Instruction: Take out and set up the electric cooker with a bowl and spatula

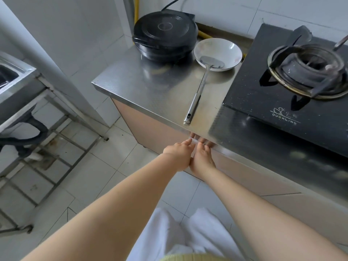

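The black round electric cooker point(164, 35) stands lid shut at the back left corner of the steel counter point(156, 87), its cord running up the wall. To its right sits a white bowl point(217, 53). A metal spatula point(199, 87) rests with its blade in the bowl and its handle pointing toward the counter's front edge. My left hand point(178, 155) and my right hand point(202, 159) are side by side below that edge. Their fingertips touch the top of the beige cabinet front point(150, 125); the fingers are partly hidden under the lip, holding nothing I can see.
A black gas stove point(282, 102) with a burner fills the counter's right side. A metal sink stand point(33, 113) is on the left across the tiled floor. A yellow gas hose point(136, 8) runs along the back wall.
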